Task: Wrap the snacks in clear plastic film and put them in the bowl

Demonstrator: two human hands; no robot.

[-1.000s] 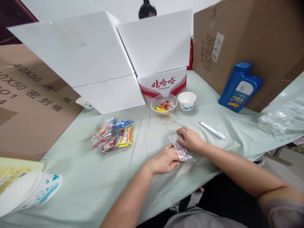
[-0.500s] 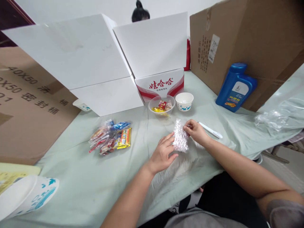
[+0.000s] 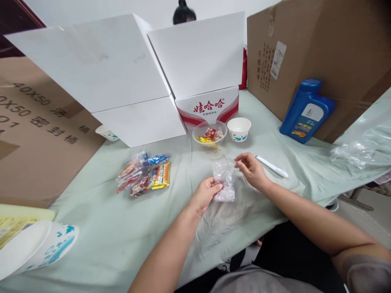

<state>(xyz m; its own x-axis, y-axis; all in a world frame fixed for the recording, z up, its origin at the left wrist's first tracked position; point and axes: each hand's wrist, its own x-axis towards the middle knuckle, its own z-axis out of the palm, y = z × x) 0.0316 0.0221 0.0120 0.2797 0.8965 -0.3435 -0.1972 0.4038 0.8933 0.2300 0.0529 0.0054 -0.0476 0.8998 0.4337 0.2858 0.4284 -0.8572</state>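
A small clear plastic bag (image 3: 224,181) hangs upright just above the pale green tablecloth (image 3: 122,228). My left hand (image 3: 205,195) pinches its left edge. My right hand (image 3: 251,170) pinches its upper right corner with thumb and forefinger. A larger clear plastic sheet (image 3: 222,219) lies flat under both hands. To the left is a pile of wrapped snacks (image 3: 143,175). Beyond the bag stand a clear bowl with a few candies (image 3: 210,134) and a white paper bowl (image 3: 239,129).
A white pen-like stick (image 3: 271,167) lies right of my right hand. A blue jug (image 3: 307,112) leans on a big cardboard box (image 3: 320,57). Open white cartons (image 3: 137,81) stand behind, another brown box (image 3: 36,134) at left, paper bowls (image 3: 39,250) near left. A person's head (image 3: 184,14) shows beyond.
The bag lay flat under both hands a second ago. It has since been lifted and spread upright between both hands, shifting slightly left.
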